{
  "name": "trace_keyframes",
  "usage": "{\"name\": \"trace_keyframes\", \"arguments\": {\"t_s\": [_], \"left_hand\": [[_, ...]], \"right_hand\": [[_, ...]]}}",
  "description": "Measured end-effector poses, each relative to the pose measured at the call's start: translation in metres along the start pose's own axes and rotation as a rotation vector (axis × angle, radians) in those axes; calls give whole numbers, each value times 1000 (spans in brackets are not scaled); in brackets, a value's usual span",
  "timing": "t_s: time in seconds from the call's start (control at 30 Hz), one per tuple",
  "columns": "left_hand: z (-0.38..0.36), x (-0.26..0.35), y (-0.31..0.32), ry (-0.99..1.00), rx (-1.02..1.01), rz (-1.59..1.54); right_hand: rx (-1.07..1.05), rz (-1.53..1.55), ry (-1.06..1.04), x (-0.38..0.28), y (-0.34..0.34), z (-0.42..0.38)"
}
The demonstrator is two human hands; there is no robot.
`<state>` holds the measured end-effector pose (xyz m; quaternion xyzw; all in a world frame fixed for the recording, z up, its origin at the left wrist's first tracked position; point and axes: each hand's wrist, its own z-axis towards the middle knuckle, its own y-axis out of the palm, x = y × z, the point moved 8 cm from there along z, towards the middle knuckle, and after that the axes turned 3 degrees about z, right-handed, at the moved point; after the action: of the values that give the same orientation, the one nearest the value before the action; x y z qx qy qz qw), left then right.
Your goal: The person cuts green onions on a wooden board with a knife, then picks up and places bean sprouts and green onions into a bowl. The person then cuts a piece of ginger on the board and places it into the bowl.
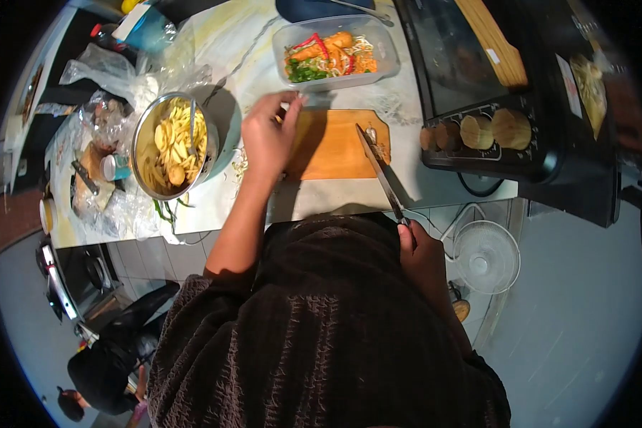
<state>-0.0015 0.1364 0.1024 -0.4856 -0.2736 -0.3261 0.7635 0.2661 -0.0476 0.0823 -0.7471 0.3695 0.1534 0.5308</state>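
My right hand (422,253) grips the handle of a long knife (384,175), whose blade lies slantwise over the right side of the wooden cutting board (321,153). Small pale scraps (372,134) sit on the board beside the blade. Above the board's left end is my left hand (269,132), fingers curled in and thumb near the fingertips; whatever they pinch is too small to name. Just beyond it stands a clear plastic container (388,63) holding shredded carrot, bean sprouts, red chilli strips and chopped greens.
On the left, a metal pot (143,153) holds yellow cut pieces and a fork (192,125). Plastic bags (100,68) and a small jar (115,167) crowd that side. A black oven (492,160) with wooden knobs borders the right. A white fan (486,257) and another person (103,371) are below.
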Motion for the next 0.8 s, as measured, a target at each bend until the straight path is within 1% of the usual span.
{"name": "trace_keyframes", "arguments": {"t_s": [0.07, 0.1, 0.17, 0.23, 0.27, 0.3, 0.33, 0.4, 0.53, 0.6, 0.67, 0.73, 0.8], "left_hand": [[23, 7, 0, 6, 38, 112], [32, 1, 7, 16, 29, 104], [49, 1, 13, 162, 100, 295], [54, 2, 20, 186, 67, 346], [55, 3, 24, 200, 36, 402], [56, -7, 28, 113, -44, 401], [56, -7, 29, 117, -47, 399], [52, -5, 23, 133, -21, 372], [42, -4, 5, 71, -51, 283], [35, -8, -9, -32, -5, 107], [24, -16, -20, -70, 30, 86], [9, -28, -30, -218, -2, 77], [-7, -41, -37, -265, -17, 92]], "right_hand": [[14, 21, 24, 1, -5, -6], [13, 36, 37, 2, -6, -8], [13, 53, 44, 5, -5, -9], [8, 68, 48, 8, 1, -8], [13, 107, -6, 5, 4, -5], [19, 145, -60, 1, 6, -2], [23, 147, -57, 0, 6, 2], [-55, 147, -27, 1, 14, 8], [-12, 116, 33, 4, 6, 5], [70, 74, 55, 2, -7, 1], [50, 100, 36, -2, -9, 2], [-12, 144, 36, -6, -3, 6], [-43, 164, -15, -11, 6, 12]]}}
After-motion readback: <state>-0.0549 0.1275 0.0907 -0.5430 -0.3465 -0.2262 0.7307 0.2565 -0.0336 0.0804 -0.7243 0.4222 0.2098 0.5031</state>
